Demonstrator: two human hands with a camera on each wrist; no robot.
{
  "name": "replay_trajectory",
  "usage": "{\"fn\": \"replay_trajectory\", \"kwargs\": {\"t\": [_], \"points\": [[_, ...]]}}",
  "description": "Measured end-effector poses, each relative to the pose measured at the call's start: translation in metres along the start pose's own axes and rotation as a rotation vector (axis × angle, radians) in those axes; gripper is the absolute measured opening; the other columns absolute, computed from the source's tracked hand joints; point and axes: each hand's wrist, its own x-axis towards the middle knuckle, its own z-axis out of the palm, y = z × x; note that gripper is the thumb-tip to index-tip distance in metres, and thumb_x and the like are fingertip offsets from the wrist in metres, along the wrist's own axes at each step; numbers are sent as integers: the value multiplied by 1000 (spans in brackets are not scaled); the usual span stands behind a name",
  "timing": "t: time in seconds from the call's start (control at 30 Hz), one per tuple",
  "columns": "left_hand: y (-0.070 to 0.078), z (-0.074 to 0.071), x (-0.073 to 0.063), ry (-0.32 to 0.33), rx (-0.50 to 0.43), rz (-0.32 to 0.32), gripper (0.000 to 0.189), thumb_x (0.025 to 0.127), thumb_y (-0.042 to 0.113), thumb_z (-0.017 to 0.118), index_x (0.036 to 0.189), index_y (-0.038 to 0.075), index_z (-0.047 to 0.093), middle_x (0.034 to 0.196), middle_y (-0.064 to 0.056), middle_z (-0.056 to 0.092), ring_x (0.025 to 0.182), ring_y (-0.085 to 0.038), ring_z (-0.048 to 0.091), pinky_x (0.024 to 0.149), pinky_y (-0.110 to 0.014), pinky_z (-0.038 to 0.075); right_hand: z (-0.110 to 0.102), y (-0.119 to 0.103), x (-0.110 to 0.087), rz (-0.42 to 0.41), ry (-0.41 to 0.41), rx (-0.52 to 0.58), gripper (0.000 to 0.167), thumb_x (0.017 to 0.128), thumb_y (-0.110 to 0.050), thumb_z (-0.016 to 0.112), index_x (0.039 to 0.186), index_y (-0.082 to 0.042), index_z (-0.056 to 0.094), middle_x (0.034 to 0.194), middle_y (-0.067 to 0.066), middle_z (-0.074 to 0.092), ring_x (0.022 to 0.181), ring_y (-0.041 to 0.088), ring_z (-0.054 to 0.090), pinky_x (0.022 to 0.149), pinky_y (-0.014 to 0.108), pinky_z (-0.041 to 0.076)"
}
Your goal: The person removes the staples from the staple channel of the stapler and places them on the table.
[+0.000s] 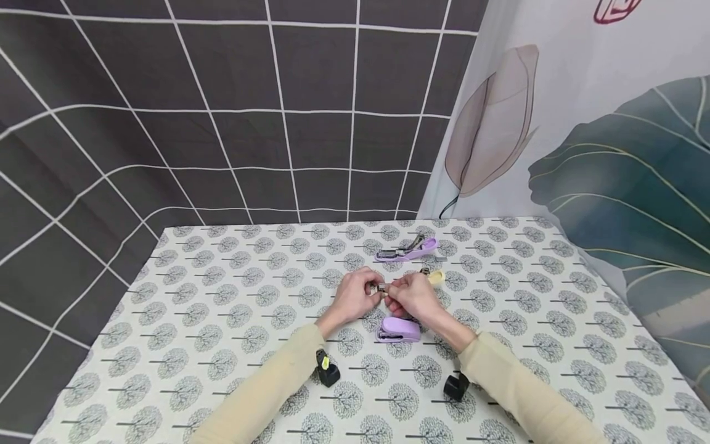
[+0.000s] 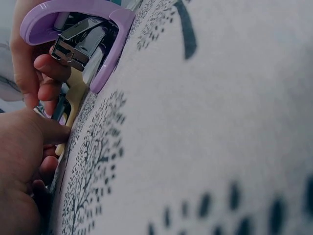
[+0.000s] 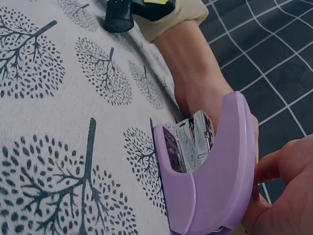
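A small pale yellow stapler [image 1: 436,277] lies opened between the two hands in the head view, partly covered by them. My left hand [image 1: 355,295] grips its front end; in the left wrist view the thumb lies against the yellow base [image 2: 74,98]. From the other side my right hand [image 1: 415,297] has its fingers curled at the stapler's metal tray [image 1: 381,287]. Exactly what those fingertips pinch is hidden. Just in front of the hands stands a purple stapler [image 1: 400,330], whose metal front shows large in the right wrist view.
Behind the hands lies a second purple stapler [image 1: 424,248], swung open with its metal tray raised. A tree-patterned cloth [image 1: 249,370] covers the table. A dark gridded curtain [image 1: 233,142] and a leaf-printed curtain [image 1: 499,123] hang beyond the table's edges.
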Motion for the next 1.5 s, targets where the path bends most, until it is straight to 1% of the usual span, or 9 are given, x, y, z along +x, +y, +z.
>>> {"fn": "replay_trajectory", "kwargs": {"t": [0.2,0.33,0.57,0.77,0.87,1.1,1.23,1.5], "points": [[1,-1,0,-2,-12,-17,26,81,2,78,105,9,73,84,4,60,69,-8,49,62,-24,44,0,2,3,-8,16,7,13,94,4,62,101,15,61,78,22,66,54,17,63,54,31,57],[1,-1,-1,-1,-8,-2,25,81,2,78,104,9,73,83,4,60,68,-8,49,62,-24,44,1,4,5,-18,30,-25,12,94,4,62,101,14,60,76,21,67,54,18,64,53,32,57],[1,-1,-1,16,11,20,24,80,3,79,103,10,73,81,4,59,66,-7,48,61,-24,43,4,6,6,-101,63,-137,9,93,2,65,95,9,60,70,17,66,49,18,63,50,34,57],[1,0,-1,17,17,22,24,80,4,79,102,10,73,80,5,58,66,-7,48,61,-24,42,6,5,5,-156,84,-182,9,92,4,65,93,6,56,67,17,65,47,18,61,46,35,55],[1,0,-1,20,16,30,23,80,4,79,102,10,73,80,5,58,66,-7,48,61,-23,42,7,6,5,-169,91,-187,11,91,5,65,94,6,55,67,16,65,46,18,61,45,35,55],[1,-1,-1,20,26,36,23,80,5,79,102,10,74,80,5,59,66,-7,48,61,-23,42,7,7,5,-192,92,-201,16,91,4,65,104,5,55,66,13,66,45,18,61,44,36,54],[0,-1,-1,22,28,40,23,80,5,79,101,10,74,80,4,59,66,-6,48,61,-23,42,7,8,5,-216,91,-227,15,90,6,64,104,4,59,64,12,66,44,19,61,44,36,54],[0,0,-1,25,31,44,23,79,5,80,101,10,74,80,3,59,65,-6,47,60,-23,42,5,8,5,-216,84,-219,12,91,7,63,102,4,60,64,13,66,44,19,60,44,36,54]]}}
